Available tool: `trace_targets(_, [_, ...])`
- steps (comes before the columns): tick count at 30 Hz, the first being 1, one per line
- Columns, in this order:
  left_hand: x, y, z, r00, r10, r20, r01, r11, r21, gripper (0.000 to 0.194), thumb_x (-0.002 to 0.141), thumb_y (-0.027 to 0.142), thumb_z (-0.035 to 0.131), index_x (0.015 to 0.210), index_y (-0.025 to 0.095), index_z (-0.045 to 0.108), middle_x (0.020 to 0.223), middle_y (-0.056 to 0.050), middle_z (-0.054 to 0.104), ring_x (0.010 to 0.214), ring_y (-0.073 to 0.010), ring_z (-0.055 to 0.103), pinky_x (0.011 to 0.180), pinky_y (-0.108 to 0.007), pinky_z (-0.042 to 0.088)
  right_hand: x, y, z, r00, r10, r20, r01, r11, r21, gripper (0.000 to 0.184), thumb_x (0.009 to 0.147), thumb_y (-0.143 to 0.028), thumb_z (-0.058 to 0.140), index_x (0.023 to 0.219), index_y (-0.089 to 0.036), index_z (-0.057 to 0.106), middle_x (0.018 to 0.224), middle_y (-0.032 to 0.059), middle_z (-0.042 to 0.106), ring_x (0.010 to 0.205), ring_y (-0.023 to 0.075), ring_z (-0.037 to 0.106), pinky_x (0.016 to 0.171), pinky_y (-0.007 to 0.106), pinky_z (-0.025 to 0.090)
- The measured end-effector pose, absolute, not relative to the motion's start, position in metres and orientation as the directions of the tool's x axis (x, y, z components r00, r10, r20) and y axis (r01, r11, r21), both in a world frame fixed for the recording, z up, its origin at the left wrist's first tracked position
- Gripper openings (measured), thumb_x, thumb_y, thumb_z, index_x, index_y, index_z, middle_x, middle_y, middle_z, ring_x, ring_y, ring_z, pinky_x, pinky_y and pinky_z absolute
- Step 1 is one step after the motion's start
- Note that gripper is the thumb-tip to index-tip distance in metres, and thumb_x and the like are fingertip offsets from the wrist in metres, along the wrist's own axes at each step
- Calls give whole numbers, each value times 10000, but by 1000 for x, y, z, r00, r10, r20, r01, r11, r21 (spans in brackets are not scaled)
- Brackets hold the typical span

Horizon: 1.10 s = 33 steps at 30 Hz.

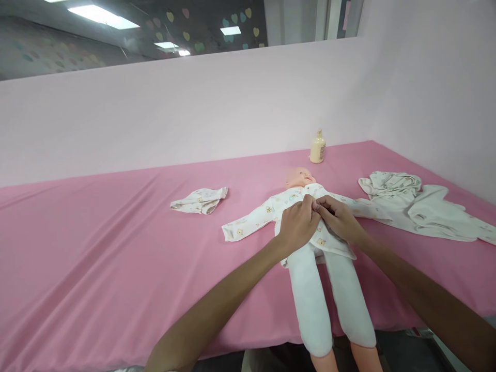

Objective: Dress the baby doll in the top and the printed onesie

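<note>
A baby doll [310, 305] lies on its back, its legs reaching over the front edge of the pink-covered table [127, 248]. It wears a white long-sleeved baby shirt [258, 214] with small printed figures. My left hand [300, 222] and my right hand [338, 217] meet over the shirt's chest front. Fingers of both hands are pinched together on the front of the shirt. Whatever fastening may be between the fingertips is hidden. The shirt's hem lies over the tops of the doll's white legs.
A small printed baby cap [199, 200] lies left of the doll. Behind its head stands a cream pump bottle [318, 149]. Crumpled white baby clothes [422, 209] lie to the right, touching the doll's sleeve. A pale wall [186, 113] borders the back.
</note>
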<state>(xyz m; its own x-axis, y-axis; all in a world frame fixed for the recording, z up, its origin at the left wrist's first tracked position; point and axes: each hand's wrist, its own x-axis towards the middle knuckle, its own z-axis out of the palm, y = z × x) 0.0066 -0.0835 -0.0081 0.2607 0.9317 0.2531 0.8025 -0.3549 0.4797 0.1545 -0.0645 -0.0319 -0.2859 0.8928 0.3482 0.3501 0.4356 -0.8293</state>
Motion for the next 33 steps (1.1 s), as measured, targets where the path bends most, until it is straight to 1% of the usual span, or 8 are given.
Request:
trace_targets(7, [7,-85,-10,258,930,262,808,-357,469,80,852,194,388,910,235,425,865,11,638,794,-189,590,632,-295,377,154,-64,-34,-271,895,354,357,435,-827,230,907,-379,454,846,-209,597,789,8,643,748,157,566,667,277,432])
trace_targets(13, [8,-87,-9,252,929,272,808,-357,468,86,841,172,389,897,228,425,864,12,638,804,-183,592,634,-291,369,153,-67,-33,-257,899,356,372,432,-822,192,907,-332,453,843,-213,590,808,-1,643,787,153,569,700,270,426])
trace_targets(20, [8,-87,-11,252,923,290,802,-367,472,70,836,172,378,869,225,410,859,15,639,786,-179,587,607,-292,345,152,-66,-35,-248,892,377,369,447,-815,191,904,-326,455,837,-213,594,828,4,655,807,161,579,724,278,431])
trace_targets(33, [7,-87,-12,247,924,290,801,-364,476,58,834,177,389,854,226,413,817,14,611,774,-175,572,617,-288,356,151,-66,-36,-239,891,386,420,453,-786,192,899,-330,440,840,-224,589,814,12,670,806,178,597,719,302,432])
